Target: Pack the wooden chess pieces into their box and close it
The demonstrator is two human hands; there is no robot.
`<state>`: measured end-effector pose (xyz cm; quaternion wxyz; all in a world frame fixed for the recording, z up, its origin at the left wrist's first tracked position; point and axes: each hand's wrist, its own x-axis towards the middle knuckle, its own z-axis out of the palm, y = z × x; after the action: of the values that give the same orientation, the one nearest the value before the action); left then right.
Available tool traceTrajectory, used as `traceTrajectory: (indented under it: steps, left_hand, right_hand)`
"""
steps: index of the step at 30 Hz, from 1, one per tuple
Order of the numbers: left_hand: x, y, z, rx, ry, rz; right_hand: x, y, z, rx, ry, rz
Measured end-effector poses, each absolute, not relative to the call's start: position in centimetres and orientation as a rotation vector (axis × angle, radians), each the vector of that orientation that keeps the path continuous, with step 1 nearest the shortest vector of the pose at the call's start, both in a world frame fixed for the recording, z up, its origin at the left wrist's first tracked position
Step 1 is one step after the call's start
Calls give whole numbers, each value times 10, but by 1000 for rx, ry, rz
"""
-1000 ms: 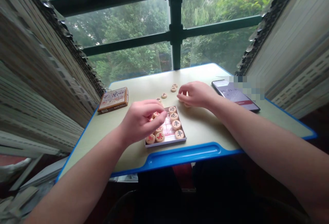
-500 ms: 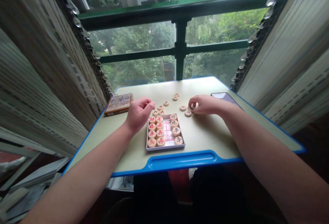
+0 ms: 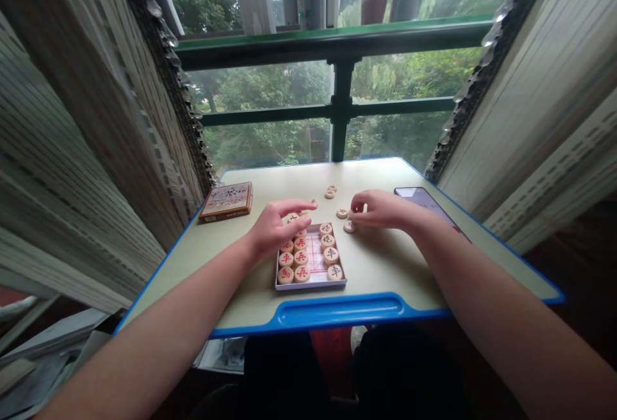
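Note:
A shallow open box (image 3: 311,287) on the table holds Chinese chess pieces: red-lettered ones in two columns at the left, and a column of black-lettered ones, with a black chariot piece (image 3: 335,272) nearest me. Over the box's far left corner stretches my left hand (image 3: 277,227), fingers apart with nothing in them, hiding some red pieces and loose ones behind. Right of the box, my right hand (image 3: 373,210) pinches a Chinese chess piece (image 3: 351,215), partly covered by the fingers. Close by lie two loose pieces, one piece (image 3: 342,213) farther away and another piece (image 3: 349,227) nearer.
Two more pieces (image 3: 330,193) lie farther back. A brown printed box (image 3: 225,201) sits at the table's left, and a dark-edged phone-like device (image 3: 424,201) at the right, partly behind my right forearm. A blue tray groove (image 3: 342,309) runs along the front edge.
My left hand has gone from closed to spread and moved right, over the box's far corner. My right hand has shifted slightly left among the loose pieces. The view has tilted up a little.

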<state>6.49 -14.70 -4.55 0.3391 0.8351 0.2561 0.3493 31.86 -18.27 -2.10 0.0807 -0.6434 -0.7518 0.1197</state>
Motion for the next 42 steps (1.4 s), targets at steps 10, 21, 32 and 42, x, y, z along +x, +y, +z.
traceTrajectory:
  steps: [10,21,32,42]
  left_hand:
    - [65,-140,-49,2379,744,1047]
    - [72,-140,-53,2714,596,1212]
    - [63,-153,-49,2662,680,1225]
    - [61,-153,-43,2445,622,1198]
  right_hand:
    - [287,-201,-27,-1269,-2059,658]
    - [281,-192,-45,-1199,-2073,395]
    - [277,-211,-32,-1299,-2016,437]
    - [264,-281,-48,-1269,-1994,418]
